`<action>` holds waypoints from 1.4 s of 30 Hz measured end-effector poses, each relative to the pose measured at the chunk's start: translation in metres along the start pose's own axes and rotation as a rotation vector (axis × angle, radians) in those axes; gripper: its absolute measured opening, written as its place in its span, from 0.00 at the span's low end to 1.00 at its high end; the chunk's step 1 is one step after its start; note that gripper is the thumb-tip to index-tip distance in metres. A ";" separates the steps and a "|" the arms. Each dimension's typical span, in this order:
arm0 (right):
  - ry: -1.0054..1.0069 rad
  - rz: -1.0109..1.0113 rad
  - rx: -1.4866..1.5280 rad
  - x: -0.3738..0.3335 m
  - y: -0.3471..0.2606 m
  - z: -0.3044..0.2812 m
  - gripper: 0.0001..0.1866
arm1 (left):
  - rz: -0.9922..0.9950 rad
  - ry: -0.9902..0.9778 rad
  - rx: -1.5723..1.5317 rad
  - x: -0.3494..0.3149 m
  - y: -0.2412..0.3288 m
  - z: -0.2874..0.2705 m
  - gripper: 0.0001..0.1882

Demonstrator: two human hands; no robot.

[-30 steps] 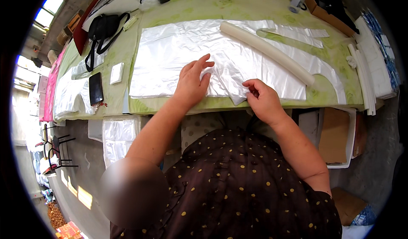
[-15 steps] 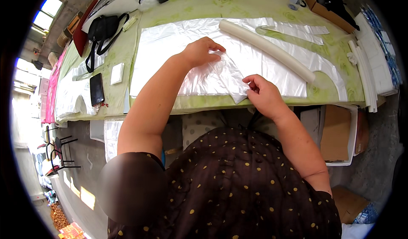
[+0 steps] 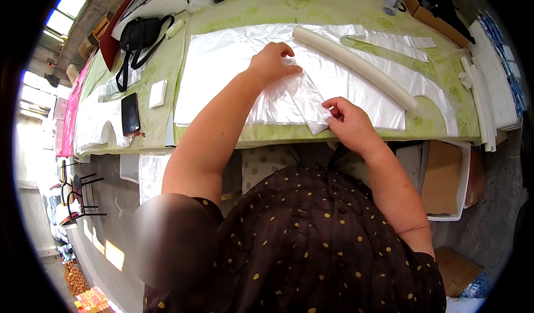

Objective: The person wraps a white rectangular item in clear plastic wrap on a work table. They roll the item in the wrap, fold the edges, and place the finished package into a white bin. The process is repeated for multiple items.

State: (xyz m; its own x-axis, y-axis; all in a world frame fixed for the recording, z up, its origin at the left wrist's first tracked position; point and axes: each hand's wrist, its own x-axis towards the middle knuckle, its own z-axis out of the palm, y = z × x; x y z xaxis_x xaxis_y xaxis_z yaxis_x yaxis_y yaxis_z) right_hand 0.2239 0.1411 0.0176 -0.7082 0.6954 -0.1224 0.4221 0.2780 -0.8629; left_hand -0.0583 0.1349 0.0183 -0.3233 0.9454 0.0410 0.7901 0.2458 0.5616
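Right hand point(image 3: 351, 122) at crinkled, shiny plastic point(image 3: 328, 83)

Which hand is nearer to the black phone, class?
Left. The left hand is over the white plastic, right of the phone; the right hand is farther right, by the plastic's near edge.

The left hand point(image 3: 271, 62) bends over a white plastic sheet point(image 3: 217, 79) on the green desk point(image 3: 328, 7). The right hand point(image 3: 351, 124) pinches its near edge. A pale roll point(image 3: 356, 68) lies across it.
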 end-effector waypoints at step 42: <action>0.117 -0.058 0.094 -0.015 -0.002 0.011 0.14 | 0.436 -0.162 0.237 -0.129 0.046 0.023 0.53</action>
State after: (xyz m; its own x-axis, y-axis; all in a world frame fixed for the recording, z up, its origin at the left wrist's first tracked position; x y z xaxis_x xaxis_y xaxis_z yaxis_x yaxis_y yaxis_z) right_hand 0.2271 0.1227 0.0161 -0.6570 0.7537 -0.0177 0.3239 0.2609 -0.9094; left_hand 0.0317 0.0296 0.0202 0.1314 0.9872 0.0907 0.9357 -0.1538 0.3175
